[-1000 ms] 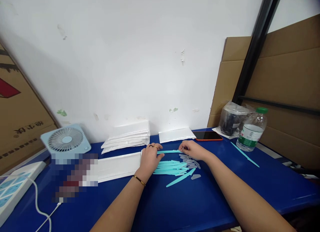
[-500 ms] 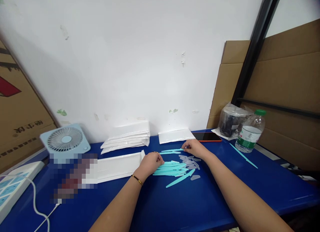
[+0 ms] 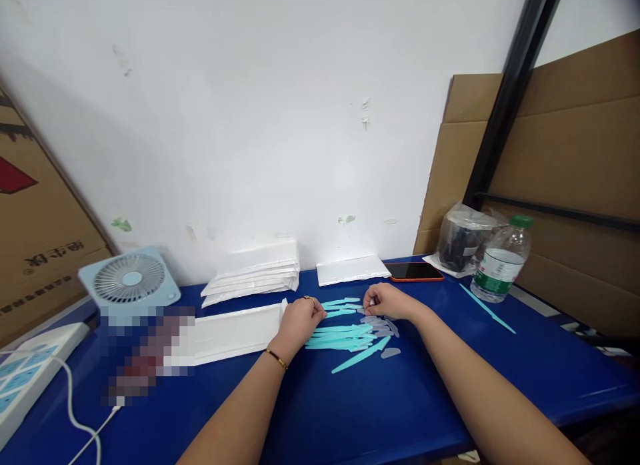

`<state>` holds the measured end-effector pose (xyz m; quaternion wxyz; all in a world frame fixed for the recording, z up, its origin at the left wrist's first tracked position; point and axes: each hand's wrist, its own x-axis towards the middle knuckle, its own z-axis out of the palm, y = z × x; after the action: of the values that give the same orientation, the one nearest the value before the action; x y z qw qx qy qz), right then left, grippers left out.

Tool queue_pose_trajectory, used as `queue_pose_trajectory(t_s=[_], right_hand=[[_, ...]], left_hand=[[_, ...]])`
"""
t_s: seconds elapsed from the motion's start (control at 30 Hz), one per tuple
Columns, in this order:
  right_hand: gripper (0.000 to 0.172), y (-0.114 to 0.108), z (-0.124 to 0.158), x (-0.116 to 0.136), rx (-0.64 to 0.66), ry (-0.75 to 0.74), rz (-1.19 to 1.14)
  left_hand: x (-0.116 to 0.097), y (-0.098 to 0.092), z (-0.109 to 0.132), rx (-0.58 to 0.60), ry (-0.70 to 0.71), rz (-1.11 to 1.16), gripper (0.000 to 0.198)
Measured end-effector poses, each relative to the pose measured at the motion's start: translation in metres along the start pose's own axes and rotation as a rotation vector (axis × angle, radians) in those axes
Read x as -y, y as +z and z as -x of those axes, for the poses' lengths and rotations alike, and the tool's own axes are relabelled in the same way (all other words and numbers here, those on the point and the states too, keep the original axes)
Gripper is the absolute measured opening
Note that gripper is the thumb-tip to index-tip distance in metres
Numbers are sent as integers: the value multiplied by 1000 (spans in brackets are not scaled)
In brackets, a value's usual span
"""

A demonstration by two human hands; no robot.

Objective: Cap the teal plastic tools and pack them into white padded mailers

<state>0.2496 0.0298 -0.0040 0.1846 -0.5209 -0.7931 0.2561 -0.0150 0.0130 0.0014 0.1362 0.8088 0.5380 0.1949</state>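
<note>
Several flat turquoise sticks (image 3: 340,337) lie in a pile on the blue table, with a smaller group (image 3: 345,306) behind them. My left hand (image 3: 304,318) pinches the left end of a turquoise stick in that rear group. Fingers of my right hand (image 3: 379,301) are pressed together at the right end of the group, next to small translucent caps (image 3: 380,326); what they hold is too small to tell. One stick (image 3: 361,355) lies slanted in front of the pile, near a single cap (image 3: 391,352).
White packets (image 3: 255,275) are stacked by the wall, with an opened white pouch (image 3: 235,333) in front. Another packet (image 3: 353,270) touches a phone (image 3: 415,271). A bottle (image 3: 500,268) and lone stick (image 3: 487,308) are right; a fan (image 3: 131,281) and power strip (image 3: 30,378) left.
My left hand has moved up slightly from the main pile, and another stick now lies in the rear group. My right hand has shifted slightly down toward the caps.
</note>
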Motion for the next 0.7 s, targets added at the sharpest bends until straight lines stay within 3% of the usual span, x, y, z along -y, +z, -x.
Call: queue_pose_trajectory(t_s=[0.3, 0.53, 0.7], right_hand=[[23, 10, -5, 8, -62, -50, -37], [17, 22, -11, 10, -93, -127, -75], [20, 5, -4, 12, -118, -193, -71]], left_hand=[[2, 4, -2, 4, -15, -4, 13], [-4, 14, -7, 34, 14, -8, 12], [-10, 2, -2, -24, 57, 12, 20]])
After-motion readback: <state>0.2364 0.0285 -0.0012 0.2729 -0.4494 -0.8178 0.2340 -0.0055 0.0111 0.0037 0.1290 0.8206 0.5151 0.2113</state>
